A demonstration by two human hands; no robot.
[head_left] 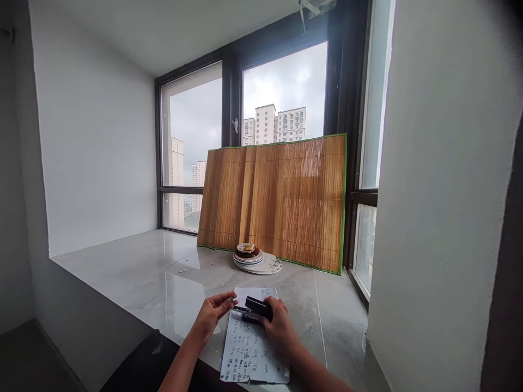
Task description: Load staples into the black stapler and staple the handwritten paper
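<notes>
My right hand (281, 325) is wrapped round a black stapler (258, 308), its upper and lower arms spread apart and pointing left. Close to the stapler's front end, my left hand (212, 314) is pinched closed. Something small shows at its fingertips, too small to name. Beneath both hands lie sheets of paper (253, 354) with rows of dark handwriting, on the glossy grey stone sill (183, 310). The sheets reach toward the sill's front edge, and my right hand covers part of them.
Behind the papers stands a stack of plates (248, 259), the lowest one wide and white. A green-edged bamboo mat (273, 201) leans against the dark-framed window (232, 98). White walls (98, 141) close off both sides. Dark fabric (143, 359) shows below the sill's edge.
</notes>
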